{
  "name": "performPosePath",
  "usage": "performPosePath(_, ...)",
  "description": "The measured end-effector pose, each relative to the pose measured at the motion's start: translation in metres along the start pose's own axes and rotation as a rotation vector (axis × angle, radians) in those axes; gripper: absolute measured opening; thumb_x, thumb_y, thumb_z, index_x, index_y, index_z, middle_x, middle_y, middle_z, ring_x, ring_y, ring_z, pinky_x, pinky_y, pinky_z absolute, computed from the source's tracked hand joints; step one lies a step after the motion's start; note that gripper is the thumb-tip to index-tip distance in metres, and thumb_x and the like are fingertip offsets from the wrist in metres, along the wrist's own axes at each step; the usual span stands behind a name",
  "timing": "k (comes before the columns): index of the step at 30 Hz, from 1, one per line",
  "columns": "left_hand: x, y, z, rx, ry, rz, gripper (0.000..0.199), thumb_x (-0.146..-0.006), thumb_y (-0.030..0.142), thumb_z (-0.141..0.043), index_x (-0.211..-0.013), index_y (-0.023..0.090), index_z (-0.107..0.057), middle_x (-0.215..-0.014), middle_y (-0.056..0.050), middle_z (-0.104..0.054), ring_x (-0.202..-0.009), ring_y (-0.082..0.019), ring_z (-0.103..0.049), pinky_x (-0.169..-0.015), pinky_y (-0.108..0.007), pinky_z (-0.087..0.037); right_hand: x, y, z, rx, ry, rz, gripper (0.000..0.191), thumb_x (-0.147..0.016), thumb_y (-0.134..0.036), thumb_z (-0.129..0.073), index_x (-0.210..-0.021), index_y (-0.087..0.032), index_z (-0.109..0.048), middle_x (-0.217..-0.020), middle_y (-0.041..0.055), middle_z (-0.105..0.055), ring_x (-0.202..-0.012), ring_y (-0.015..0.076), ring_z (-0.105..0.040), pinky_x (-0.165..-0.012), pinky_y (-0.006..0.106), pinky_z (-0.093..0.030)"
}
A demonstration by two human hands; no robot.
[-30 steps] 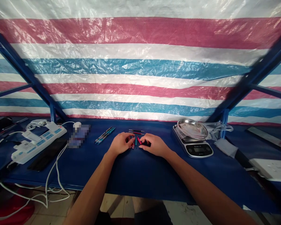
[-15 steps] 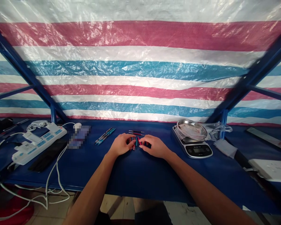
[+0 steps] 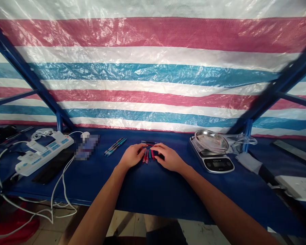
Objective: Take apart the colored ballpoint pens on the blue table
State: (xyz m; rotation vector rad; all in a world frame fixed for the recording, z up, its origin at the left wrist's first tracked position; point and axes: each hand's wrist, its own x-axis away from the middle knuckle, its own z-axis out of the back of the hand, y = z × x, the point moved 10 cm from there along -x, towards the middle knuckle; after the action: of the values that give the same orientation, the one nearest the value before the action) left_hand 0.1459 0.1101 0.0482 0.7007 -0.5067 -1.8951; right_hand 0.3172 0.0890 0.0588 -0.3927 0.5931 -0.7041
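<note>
Between my two hands several red and teal pens or pen parts [image 3: 148,156] lie side by side on the blue tabletop [image 3: 153,190]. My left hand [image 3: 134,156] rests at their left edge, fingers curved and apart from the thumb. On their right side is my right hand [image 3: 167,157], with thumb and fingers spread around the red end piece. Neither hand visibly grips anything. Just behind the hands lie thin dark refills or rods [image 3: 149,142], partly hidden by the fingers. A group of blue and grey pens [image 3: 115,146] lies to the left.
A kitchen scale [image 3: 218,164] with a metal bowl [image 3: 211,139] stands on the right. On the left are a white power strip [image 3: 44,154], a black phone-like slab [image 3: 52,166], and white cables [image 3: 62,180]. A striped sheet [image 3: 153,75] hangs behind.
The fingers have opened a little around the pens, and more of the red ones shows. The view has shifted slightly.
</note>
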Motion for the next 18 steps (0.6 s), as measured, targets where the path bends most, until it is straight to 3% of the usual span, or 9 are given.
performPosePath(2,0.000,0.001,-0.001,-0.002,-0.005,0.001,0.033,-0.105,0.036,-0.057,-0.130,0.025,-0.077,-0.094,-0.004,-0.081,-0.077,-0.021,-0.072,-0.070,-0.030,-0.050,0.001,-0.003,-0.002,0.028,-0.010,0.028,0.052,-0.098,-0.014,-0.063,-0.147,-0.031,-0.065,-0.153,0.0085,-0.063,-0.135,0.0282,-0.065,-0.115,0.047,-0.054)
performPosePath(4,0.001,0.002,-0.003,0.010,-0.012,-0.003,0.033,-0.104,0.039,-0.060,-0.128,0.024,-0.078,-0.089,-0.003,-0.080,-0.075,-0.020,-0.071,-0.069,-0.030,-0.049,0.001,-0.004,-0.003,0.056,-0.018,0.034,0.053,-0.098,-0.014,-0.063,-0.148,-0.031,-0.065,-0.157,0.0087,-0.061,-0.145,0.0301,-0.058,-0.121,0.051,-0.050)
performPosePath(12,0.001,0.007,-0.003,-0.035,-0.019,-0.037,0.031,-0.098,0.041,-0.070,-0.123,0.025,-0.079,-0.080,0.000,-0.076,-0.076,-0.019,-0.066,-0.071,-0.031,-0.046,-0.004,-0.013,-0.006,0.024,-0.027,0.065,0.057,-0.096,-0.009,-0.059,-0.150,-0.024,-0.063,-0.144,0.0106,-0.071,-0.134,0.0285,-0.063,-0.115,0.050,-0.055)
performPosePath(18,0.000,0.003,-0.003,-0.008,-0.028,-0.005,0.036,-0.099,0.046,-0.069,-0.124,0.023,-0.080,-0.081,-0.002,-0.076,-0.074,-0.020,-0.067,-0.069,-0.030,-0.048,-0.004,-0.014,-0.004,-0.018,-0.012,0.081,0.053,-0.093,-0.007,-0.061,-0.141,-0.027,-0.068,-0.137,0.0091,-0.074,-0.132,0.0286,-0.063,-0.115,0.052,-0.054)
